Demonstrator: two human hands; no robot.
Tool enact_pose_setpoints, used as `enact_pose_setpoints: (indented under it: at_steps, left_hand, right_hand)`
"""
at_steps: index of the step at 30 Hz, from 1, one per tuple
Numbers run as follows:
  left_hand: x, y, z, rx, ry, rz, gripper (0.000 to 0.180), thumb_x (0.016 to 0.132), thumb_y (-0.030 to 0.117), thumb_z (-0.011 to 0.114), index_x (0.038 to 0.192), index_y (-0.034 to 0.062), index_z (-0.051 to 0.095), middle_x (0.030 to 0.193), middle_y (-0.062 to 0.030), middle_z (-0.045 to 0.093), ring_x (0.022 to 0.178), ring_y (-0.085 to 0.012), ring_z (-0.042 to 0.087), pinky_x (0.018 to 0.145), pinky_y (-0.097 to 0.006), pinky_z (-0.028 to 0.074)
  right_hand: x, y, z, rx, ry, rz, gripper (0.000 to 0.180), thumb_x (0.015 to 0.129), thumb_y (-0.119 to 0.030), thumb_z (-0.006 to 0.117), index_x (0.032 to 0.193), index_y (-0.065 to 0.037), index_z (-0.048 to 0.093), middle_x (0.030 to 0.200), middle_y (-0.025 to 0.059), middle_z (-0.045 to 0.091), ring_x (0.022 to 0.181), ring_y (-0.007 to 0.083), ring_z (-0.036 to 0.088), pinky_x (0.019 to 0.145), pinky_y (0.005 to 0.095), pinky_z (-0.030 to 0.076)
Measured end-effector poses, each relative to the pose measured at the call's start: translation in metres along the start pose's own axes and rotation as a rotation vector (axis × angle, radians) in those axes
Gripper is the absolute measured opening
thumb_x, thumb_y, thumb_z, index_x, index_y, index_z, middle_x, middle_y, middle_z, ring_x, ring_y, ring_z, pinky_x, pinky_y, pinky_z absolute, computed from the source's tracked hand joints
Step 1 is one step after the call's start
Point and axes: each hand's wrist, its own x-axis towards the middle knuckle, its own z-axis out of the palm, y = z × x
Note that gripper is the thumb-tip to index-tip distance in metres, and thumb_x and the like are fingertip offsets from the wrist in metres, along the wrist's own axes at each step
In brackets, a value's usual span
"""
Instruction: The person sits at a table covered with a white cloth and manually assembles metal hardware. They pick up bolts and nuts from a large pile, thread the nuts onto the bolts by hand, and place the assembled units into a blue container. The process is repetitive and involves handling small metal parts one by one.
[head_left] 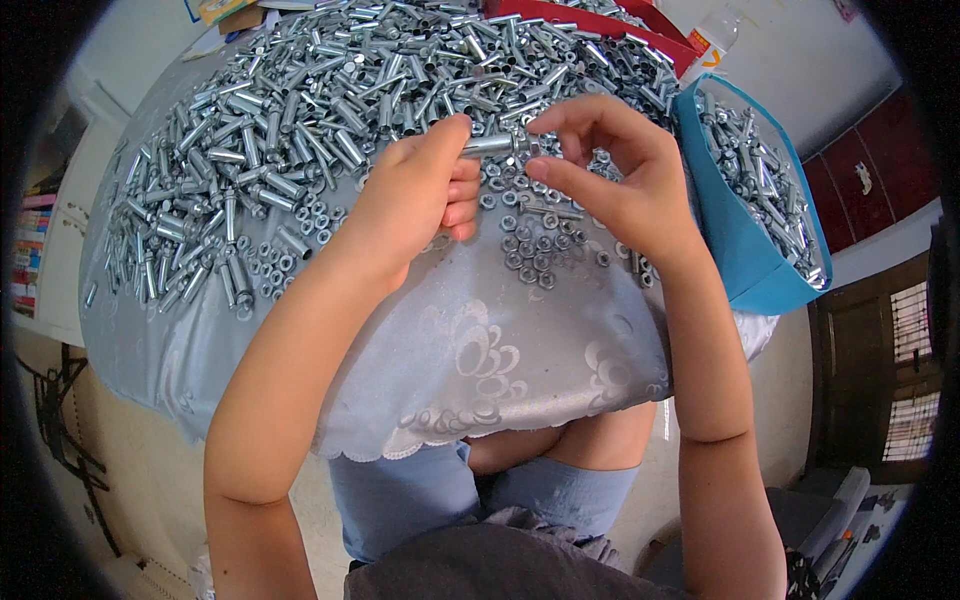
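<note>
My left hand [425,185] is closed around a silver expansion anchor bolt [490,146], its sleeve pointing right out of the fist. At the bolt's right end sit a washer and a hex nut [533,147]. Thumb and forefinger of my right hand [625,170] are spread on either side of that end, with a gap between the tips. Below both hands lie loose hex nuts [528,245] on the patterned tablecloth [520,345]. A broad heap of metal sleeves and bolts [330,95] spreads beyond and left of my hands.
A blue box [765,285] full of anchor bolts stands at the table's right edge. Behind it are a red box [640,35] with more metal parts and a clear plastic bottle [715,40]. The tablecloth's scalloped edge hangs over my lap.
</note>
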Motion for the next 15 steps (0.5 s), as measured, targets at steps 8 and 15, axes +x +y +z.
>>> enact_pose_setpoints:
  at_steps: [8,15]
  left_hand:
    - [-0.0009,0.0012,0.0020,-0.002,0.033,-0.028,0.039,0.086,0.035,0.046,0.058,0.0150,0.028,0.053,0.0042,0.026,0.044,-0.0081,0.029,0.044,-0.025,0.029]
    - [-0.0003,0.0023,0.0005,0.001,0.015,-0.016,0.039,0.086,0.035,0.046,0.058,0.0149,0.028,0.053,0.0044,0.025,0.044,-0.0078,0.028,0.044,-0.025,0.030]
  right_hand:
    - [0.0006,-0.0039,-0.0055,0.000,0.078,0.282,0.030,0.077,-0.028,0.065,0.061,-0.003,0.060,0.050,-0.0052,0.044,0.049,0.0028,0.035,0.045,0.0209,0.028]
    - [0.0008,-0.0043,-0.0025,0.006,0.035,0.018,0.017,0.070,-0.014,0.071,0.082,-0.005,0.063,0.057,-0.0065,0.040,0.054,0.0023,0.036,0.049,0.0193,0.029]
